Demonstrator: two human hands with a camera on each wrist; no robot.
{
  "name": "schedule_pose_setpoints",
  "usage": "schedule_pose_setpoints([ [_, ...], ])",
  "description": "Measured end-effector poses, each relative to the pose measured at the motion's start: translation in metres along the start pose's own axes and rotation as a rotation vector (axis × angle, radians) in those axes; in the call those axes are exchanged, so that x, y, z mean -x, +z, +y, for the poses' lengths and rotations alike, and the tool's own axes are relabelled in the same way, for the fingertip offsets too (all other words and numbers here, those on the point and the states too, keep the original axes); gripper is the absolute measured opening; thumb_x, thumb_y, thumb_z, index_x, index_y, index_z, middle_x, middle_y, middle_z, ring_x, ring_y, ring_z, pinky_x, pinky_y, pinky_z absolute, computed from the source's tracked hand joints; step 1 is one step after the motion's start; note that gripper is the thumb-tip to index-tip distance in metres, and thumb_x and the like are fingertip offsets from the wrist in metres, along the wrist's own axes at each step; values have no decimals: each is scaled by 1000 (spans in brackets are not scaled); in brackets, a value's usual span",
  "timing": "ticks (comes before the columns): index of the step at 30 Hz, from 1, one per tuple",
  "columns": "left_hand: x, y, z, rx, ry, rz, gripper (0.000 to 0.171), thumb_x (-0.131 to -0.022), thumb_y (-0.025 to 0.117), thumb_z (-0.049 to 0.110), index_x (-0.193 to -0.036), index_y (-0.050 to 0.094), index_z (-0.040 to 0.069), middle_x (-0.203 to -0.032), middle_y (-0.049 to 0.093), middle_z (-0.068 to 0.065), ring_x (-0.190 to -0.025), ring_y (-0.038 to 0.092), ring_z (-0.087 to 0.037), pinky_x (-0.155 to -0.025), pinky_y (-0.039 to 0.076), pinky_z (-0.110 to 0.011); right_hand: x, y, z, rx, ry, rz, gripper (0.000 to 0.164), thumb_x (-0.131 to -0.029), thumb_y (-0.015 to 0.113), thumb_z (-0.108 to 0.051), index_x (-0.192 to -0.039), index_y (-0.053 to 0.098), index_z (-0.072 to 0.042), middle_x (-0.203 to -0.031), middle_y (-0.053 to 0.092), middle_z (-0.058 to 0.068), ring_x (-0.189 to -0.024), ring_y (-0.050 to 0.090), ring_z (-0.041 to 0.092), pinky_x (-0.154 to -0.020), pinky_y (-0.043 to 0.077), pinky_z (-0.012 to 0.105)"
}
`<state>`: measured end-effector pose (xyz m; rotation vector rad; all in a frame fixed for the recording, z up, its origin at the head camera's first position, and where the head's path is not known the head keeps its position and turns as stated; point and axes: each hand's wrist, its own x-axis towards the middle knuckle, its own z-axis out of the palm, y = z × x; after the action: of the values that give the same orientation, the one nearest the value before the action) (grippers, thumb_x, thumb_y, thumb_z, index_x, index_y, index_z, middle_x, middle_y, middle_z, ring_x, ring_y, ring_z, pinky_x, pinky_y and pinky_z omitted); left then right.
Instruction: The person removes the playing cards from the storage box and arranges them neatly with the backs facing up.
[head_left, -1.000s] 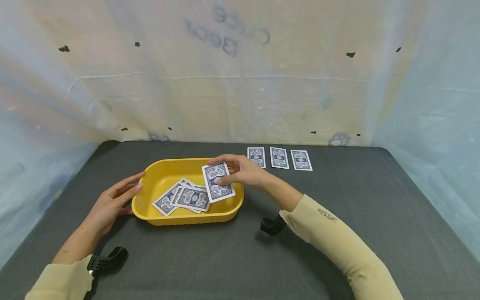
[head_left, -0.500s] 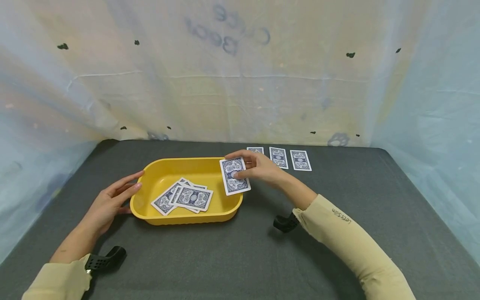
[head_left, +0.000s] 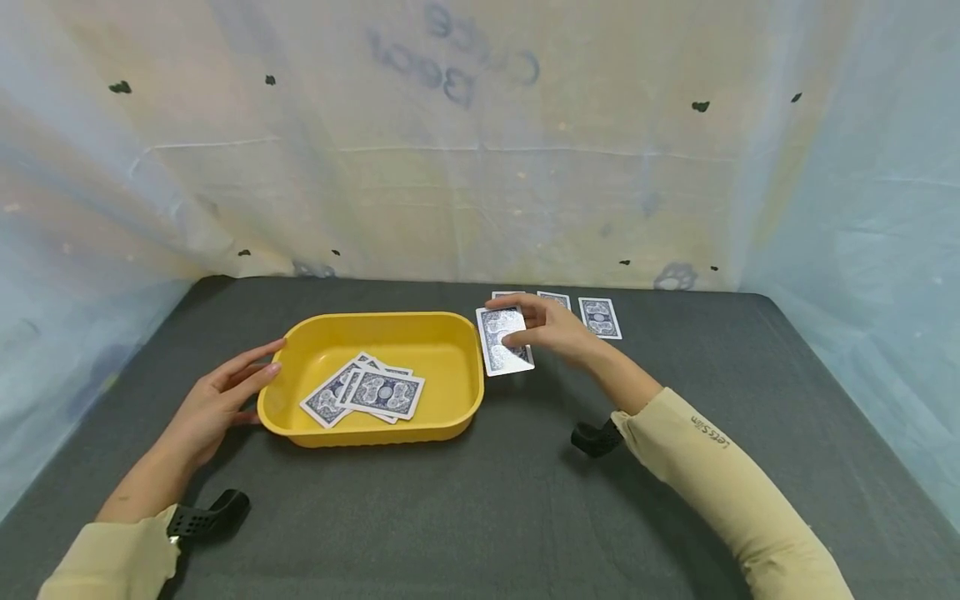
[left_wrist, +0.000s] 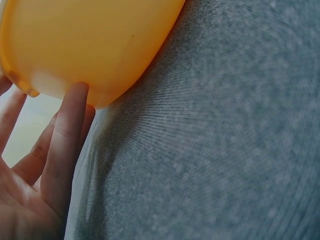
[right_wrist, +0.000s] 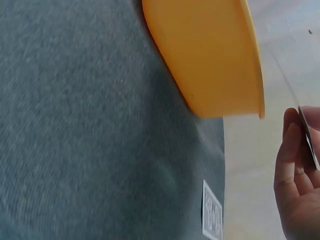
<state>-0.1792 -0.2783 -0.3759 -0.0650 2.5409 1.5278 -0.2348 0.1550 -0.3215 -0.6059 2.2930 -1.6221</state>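
Observation:
My right hand [head_left: 558,332] pinches a playing card [head_left: 493,357] with a blue patterned back, thumb on its face-up back. It is held just beyond the right end of a yellow tray [head_left: 453,358]. In the right wrist view this card [right_wrist: 308,137] shows edge-on between thumb and fingers. Several cards [head_left: 387,393] lie overlapped, backs up, inside the tray. My left hand [head_left: 216,408] touches the tray's left end with extended fingers. The left wrist view shows a fingertip of that hand [left_wrist: 42,160] against the outer wall of the tray [left_wrist: 100,45].
Toward the back of the dark cloth-covered table [head_left: 420,517] lies a row of cards, backs up. The rightmost card [head_left: 600,318] is fully visible; the middle card [head_left: 555,297] and left card [head_left: 508,293] are partly hidden by my right hand. Plastic sheeting [head_left: 465,200] encloses the table.
My right hand has carried the card rightward and slightly back, from over the cards in the tray to outside its right rim. The left hand stays at the tray's left end.

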Motion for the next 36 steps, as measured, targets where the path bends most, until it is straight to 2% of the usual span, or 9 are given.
schedule_pose_setpoints([
  [4, 0, 0, 0, 6, 3, -2, 61, -94, 50, 53, -150, 32, 34, -139, 41, -6, -92, 51, 5, -71, 54, -29, 3, -7, 4, -11, 11, 20, 53, -83, 68, 2, -134, 54, -3, -137, 52, 15, -90, 58, 18, -77, 52, 26],
  [8, 0, 0, 0, 9, 3, -5, 61, -95, 50, 53, -150, 32, 34, -138, 42, -3, -92, 52, 4, -71, 54, -29, 6, -15, 7, -2, 21, 40, 53, -83, 68, 3, -134, 54, -3, -138, 51, 16, -97, 58, 24, -80, 52, 27],
  [11, 0, 1, 0, 7, -1, -1, 62, -94, 50, 54, -150, 32, 33, -138, 41, -5, -92, 52, 4, -71, 54, -29, 9, -22, 9, 16, 28, 51, 53, -84, 67, 2, -135, 54, -4, -140, 49, 15, -100, 56, 29, -80, 51, 29],
  [18, -1, 1, -1, -6, -12, -2, 64, -94, 49, 55, -151, 31, 32, -143, 38, -14, -92, 51, 4, -71, 54, -28, 14, -39, 17, 63, 83, 102, 53, -84, 66, 1, -135, 53, -6, -142, 47, 11, -109, 54, 24, -85, 48, 31],
  [23, -1, 0, -1, -19, -20, -2, 65, -94, 49, 57, -151, 30, 32, -149, 33, -20, -95, 48, 1, -72, 53, -28, 17, -50, 26, 57, 105, 132, 55, -84, 66, 0, -136, 52, -6, -142, 47, 13, -112, 54, 26, -84, 48, 31],
  [29, 0, -2, -3, -28, -14, 8, 64, -93, 49, 57, -150, 31, 34, -147, 34, -19, -94, 49, 3, -72, 53, -29, 21, -60, 36, 64, 129, 159, 55, -85, 66, 0, -137, 51, -6, -147, 42, 11, -114, 51, 27, -84, 47, 32],
  [31, 0, -2, -3, -30, -13, 9, 64, -93, 49, 57, -150, 31, 35, -147, 34, -20, -94, 49, 3, -71, 53, -29, 22, -63, 38, 73, 139, 165, 55, -86, 66, -1, -138, 50, -7, -148, 40, 11, -115, 50, 29, -87, 46, 36],
  [33, 0, -2, -3, -34, -18, 13, 64, -93, 49, 57, -150, 31, 35, -147, 34, -19, -95, 49, 2, -71, 53, -29, 24, -67, 40, 82, 148, 166, 55, -87, 66, -3, -139, 49, -7, -150, 37, 11, -124, 45, 30, -95, 44, 42],
  [36, 0, -2, -3, -34, -19, 8, 64, -94, 49, 56, -151, 30, 34, -147, 34, -19, -96, 48, 0, -72, 52, -29, 26, -71, 42, 89, 158, 178, 54, -87, 66, -4, -139, 49, -7, -152, 35, 11, -138, 33, 32, -106, 34, 53],
])
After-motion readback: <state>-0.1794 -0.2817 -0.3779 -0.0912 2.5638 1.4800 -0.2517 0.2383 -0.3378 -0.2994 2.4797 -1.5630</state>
